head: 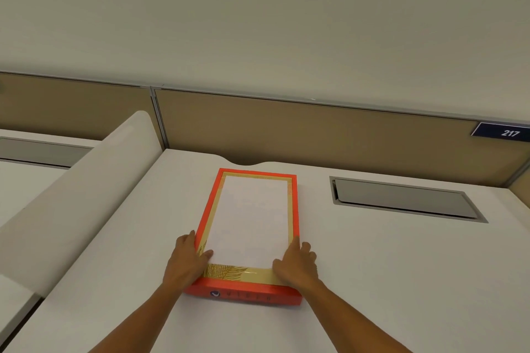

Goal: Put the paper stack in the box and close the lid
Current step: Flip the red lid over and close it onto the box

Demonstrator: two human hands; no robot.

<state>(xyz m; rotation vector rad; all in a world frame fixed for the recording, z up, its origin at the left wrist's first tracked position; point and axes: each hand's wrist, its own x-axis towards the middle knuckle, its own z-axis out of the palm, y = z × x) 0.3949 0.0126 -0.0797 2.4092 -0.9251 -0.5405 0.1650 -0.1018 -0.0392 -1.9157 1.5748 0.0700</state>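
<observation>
An open orange box (243, 295) with a gold leaf-patterned lining lies on the white desk (372, 281), its long side running away from me. A white paper stack (252, 218) lies flat inside it. My left hand (186, 264) rests on the box's near left corner, thumb on the paper's corner. My right hand (295, 264) rests on the near right corner, thumb touching the paper's edge. No lid is in view.
A grey metal cable hatch (401, 199) is set into the desk to the right of the box. A white rounded divider (77, 195) rises on the left. A tan partition (315, 129) stands behind, with a blue "217" sign (504, 132).
</observation>
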